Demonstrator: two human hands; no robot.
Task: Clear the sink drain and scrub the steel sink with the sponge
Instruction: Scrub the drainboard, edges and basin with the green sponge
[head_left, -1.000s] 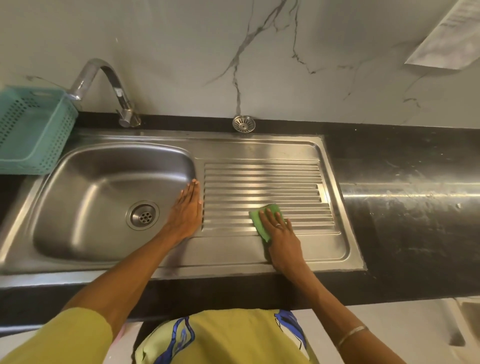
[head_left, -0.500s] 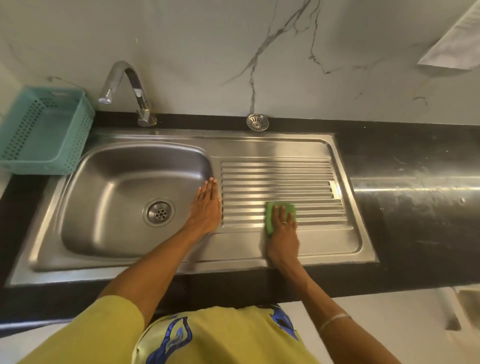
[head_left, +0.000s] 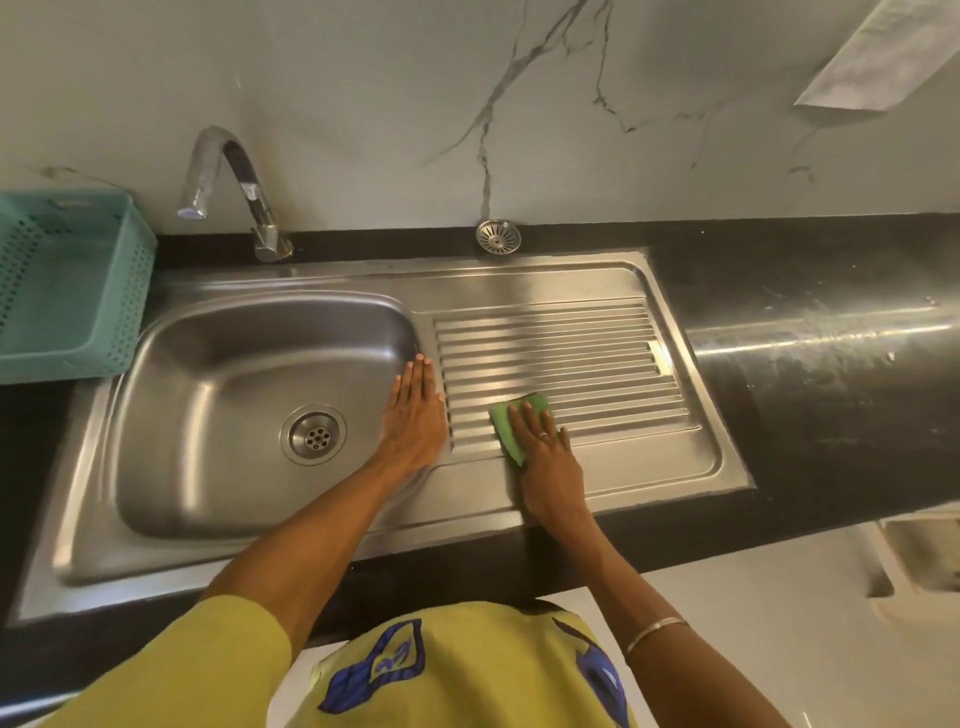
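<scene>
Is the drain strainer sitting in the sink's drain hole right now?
No: the strainer lies on the black counter against the wall, behind the drainboard, and the drain in the basin is uncovered.

Both bare forearms reach forward from short yellow sleeves (head_left: 208, 654), the left coming in from the lower left on a slant, the right from the lower right. The left hand (head_left: 415, 415) lies flat, palm down, with its fingers straight and close together pointing away from the body; it holds nothing. The right hand (head_left: 545, 457) is also palm down, its fingers straight and slightly spread as they press on what lies under them, with the thumb hidden from the camera. A thin ring (head_left: 542, 434) sits on one right finger, and a slim silver bangle (head_left: 655, 630) circles the right forearm.
</scene>
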